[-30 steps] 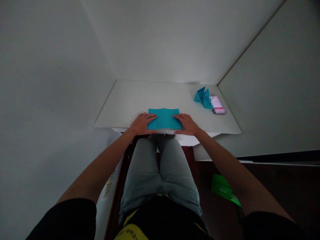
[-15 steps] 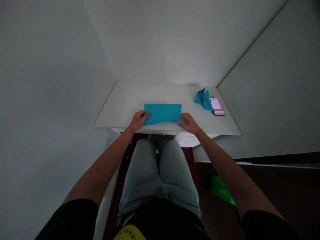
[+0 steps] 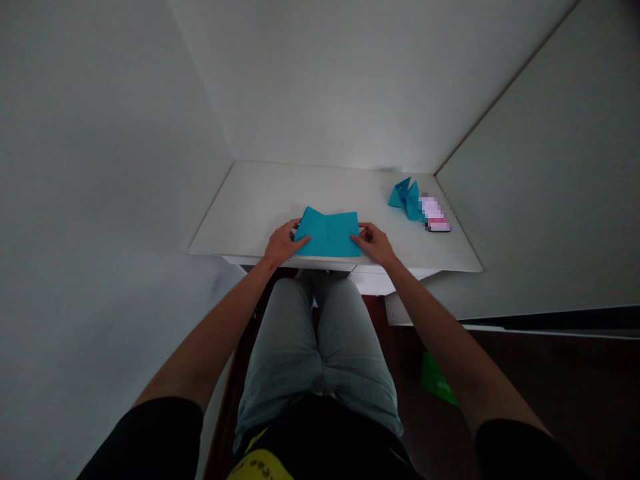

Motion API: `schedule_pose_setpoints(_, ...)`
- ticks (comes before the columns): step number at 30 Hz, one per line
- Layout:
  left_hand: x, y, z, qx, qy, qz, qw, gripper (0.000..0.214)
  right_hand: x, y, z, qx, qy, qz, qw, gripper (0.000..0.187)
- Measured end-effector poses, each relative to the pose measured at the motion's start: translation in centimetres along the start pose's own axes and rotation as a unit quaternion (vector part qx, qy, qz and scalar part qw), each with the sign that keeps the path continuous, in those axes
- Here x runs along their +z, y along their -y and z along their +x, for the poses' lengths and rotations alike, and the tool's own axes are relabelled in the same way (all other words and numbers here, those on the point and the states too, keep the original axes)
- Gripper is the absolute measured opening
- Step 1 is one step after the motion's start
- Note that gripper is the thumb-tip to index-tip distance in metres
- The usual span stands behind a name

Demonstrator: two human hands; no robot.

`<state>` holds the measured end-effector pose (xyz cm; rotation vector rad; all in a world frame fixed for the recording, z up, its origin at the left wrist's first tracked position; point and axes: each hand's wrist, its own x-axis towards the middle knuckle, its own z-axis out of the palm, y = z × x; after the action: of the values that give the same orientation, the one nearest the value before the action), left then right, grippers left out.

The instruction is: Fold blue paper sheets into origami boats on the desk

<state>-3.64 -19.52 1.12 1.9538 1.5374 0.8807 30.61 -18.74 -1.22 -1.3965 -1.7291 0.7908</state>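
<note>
Between my hands is a blue sheet of paper [image 3: 329, 235], near the front edge of the white table. It bends at a crease down its middle, and its left part is raised at the top. My left hand [image 3: 284, 241] pinches the paper's left end, thumb on the near face and fingers behind it. At the right end, my right hand [image 3: 373, 243] grips the paper the same way, its thumb on the lower right edge. The fingertips behind the paper are partly hidden.
A folded blue paper shape [image 3: 406, 198] stands at the back right of the white table [image 3: 260, 190]. Beside it lies a phone [image 3: 436, 215], its screen blurred. Walls border the table at the back and sides. A green object [image 3: 436, 380] is on the dark floor at right.
The flat blue paper now bends at its middle and sits slightly nearer me. My right hand has closed on its right end; my left hand has shifted right, still holding the left end.
</note>
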Motion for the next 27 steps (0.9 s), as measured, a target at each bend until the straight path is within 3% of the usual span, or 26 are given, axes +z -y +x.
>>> schedule_pose_setpoints(6, 0.1, -1.2, -0.8, 0.155, 0.054, 0.186, 0.969, 0.052, -0.3, 1.1, -0.5, -0.026, 0.002, -0.065, 0.998, 0.064)
schedule_pose_setpoints(10, 0.2, -1.4, -1.0, 0.19, 0.11, 0.234, 0.947, 0.057, -0.3, 1.3, -0.6, -0.011, -0.011, -0.096, 0.995, 0.068)
schedule_pose_setpoints(14, 0.1, -1.4, -1.1, 0.234, 0.167, 0.262, 0.921, 0.071, -0.3, 1.3, -0.3, -0.013, -0.004, -0.187, 0.982, 0.059)
schedule_pose_setpoints(20, 0.1, -1.5, -1.0, 0.266, 0.198, 0.29, 0.898, 0.081, -0.1, 1.5, -0.2, 0.012, -0.023, -0.285, 0.958, 0.061)
schedule_pose_setpoints(24, 0.4, -1.3, -0.9, 0.277, 0.19, 0.296, 0.894, 0.081, -0.2, 2.3, -1.1, -0.083, 0.011, -0.29, 0.953, 0.058)
schedule_pose_setpoints(27, 0.5, -1.3, -0.9, 0.274, 0.187, 0.29, 0.897, 0.082, -0.2, 3.0, -2.0, -0.195, 0.102, -0.283, 0.934, 0.057)
